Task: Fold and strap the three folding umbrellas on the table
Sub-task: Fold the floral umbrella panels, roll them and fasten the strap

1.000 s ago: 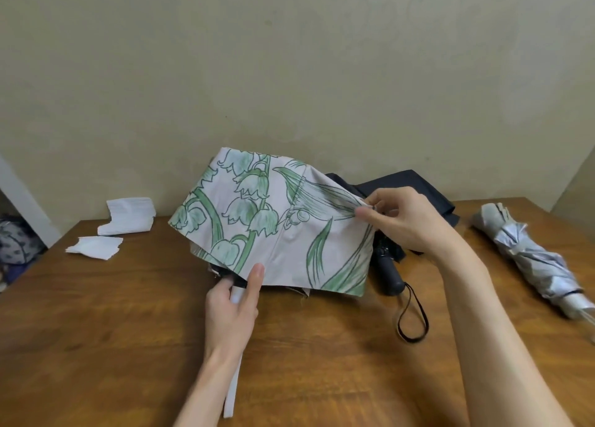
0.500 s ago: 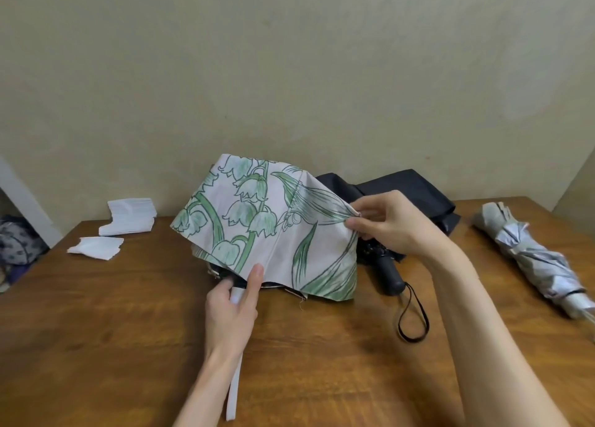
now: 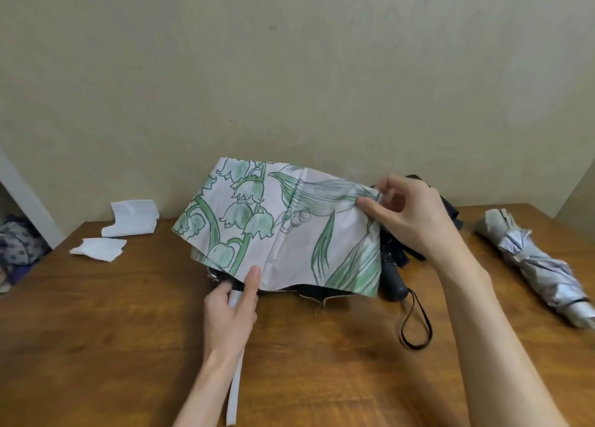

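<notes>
The brown wooden table [image 3: 128,330] carries all three umbrellas. Mid-table, a pale, green-flowered folding umbrella [image 3: 277,230] sits half collapsed. Its canopy is spread crosswise like a tent, with dark lining showing under the near hem. Behind it and to the right lies a black folding umbrella [image 3: 394,278], unwrapped, with its handle toward the camera. At the far right a silver-grey folding umbrella [image 3: 534,265] lies rolled, well apart (whether its strap is fastened I cannot tell). White paper sheets [image 3: 132,217] lie at the far left.

The right hand [image 3: 409,214] pinches the flowered canopy's upper right edge between thumb and forefinger. The left hand [image 3: 230,310] is curled round the white handle at the near hem, forefinger stretched up against the cloth. A flat white strap [image 3: 233,391] hangs from that grip toward the camera.

By my reading, the shaft runs from the left hand's grip away toward the wall. The loose panel lies right of and beyond that grip, so the right hand is nearer to fold the pleat leftward across the axis.

No brand, label or writing is legible.
</notes>
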The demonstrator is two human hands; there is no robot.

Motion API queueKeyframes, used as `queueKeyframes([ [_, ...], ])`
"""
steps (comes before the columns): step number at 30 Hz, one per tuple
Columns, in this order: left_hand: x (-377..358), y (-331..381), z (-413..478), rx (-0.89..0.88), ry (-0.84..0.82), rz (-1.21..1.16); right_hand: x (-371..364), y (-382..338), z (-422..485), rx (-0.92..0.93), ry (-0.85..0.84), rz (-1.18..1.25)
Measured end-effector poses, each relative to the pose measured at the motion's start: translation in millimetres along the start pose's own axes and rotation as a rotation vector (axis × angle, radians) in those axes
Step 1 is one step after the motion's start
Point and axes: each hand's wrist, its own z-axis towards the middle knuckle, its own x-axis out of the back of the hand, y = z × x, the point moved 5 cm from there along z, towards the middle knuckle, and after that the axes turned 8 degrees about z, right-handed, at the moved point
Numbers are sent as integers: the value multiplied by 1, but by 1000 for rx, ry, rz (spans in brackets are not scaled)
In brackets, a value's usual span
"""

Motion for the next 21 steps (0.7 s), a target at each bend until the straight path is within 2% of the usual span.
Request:
queueKeyframes([
  [2,2,2,1,-6,-22,-8,0,8,-1,-80,-90,-115],
  [3,4,3,2,-13,-34,-5,0,12,-3,-117,-146,-94],
  [5,9,5,3,-20,-44,-11,-2,17,-4,-151,-206,142],
  [8,12,6,2,-13,-29,-16,-5,17,-8,-243,-114,593],
  [10,9,8,0,-11,-24,-24,-14,17,-10,-329,-81,763],
  [11,8,9,-2,-12,-19,-30,-19,16,-11,-369,-104,768],
  [14,8,12,-4,-19,22,-35,-28,21,-14,-466,-220,571],
  [19,9,13,-5,-36,64,-45,-32,10,-10,-356,-48,555],
  [21,7,14,-6,-33,70,-84,-39,5,-9,-323,-70,584],
])
